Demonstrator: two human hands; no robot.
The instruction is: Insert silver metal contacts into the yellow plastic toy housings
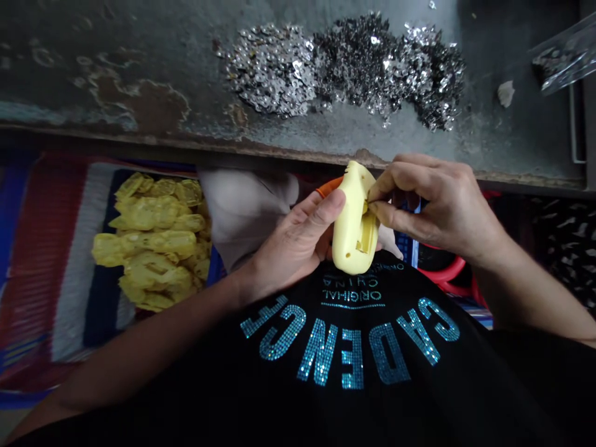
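Head view: my left hand curls around a pale yellow, rounded, hollow plastic shell, thumb laid along its side and the other fingers mostly hidden behind it. The shell is just off the near edge of the worn grey metal bench, in front of my black shirt with glittering blue letters, its long recessed slot turned toward my right hand.

That right hand has its thumb and forefinger drawn nearly together at the slot's upper part, with the other fingers bent in; I cannot tell whether a small piece is pinched between the 2 tips. An orange strip shows beside my left fingers, too covered to identify.

For this fingertip work, I judge it best to keep the left grip firm but not squeezing, so the slot's walls don't bend inward. Tilting the slot toward the light should help, since my right fingers block part of it. Pressure should be straight and small; a sideways push could slip or scratch the rim.

On the bench, 3 adjoining heaps of small shiny silver metal pieces lie within reach. Translucent yellow plastic parts are piled at my left.
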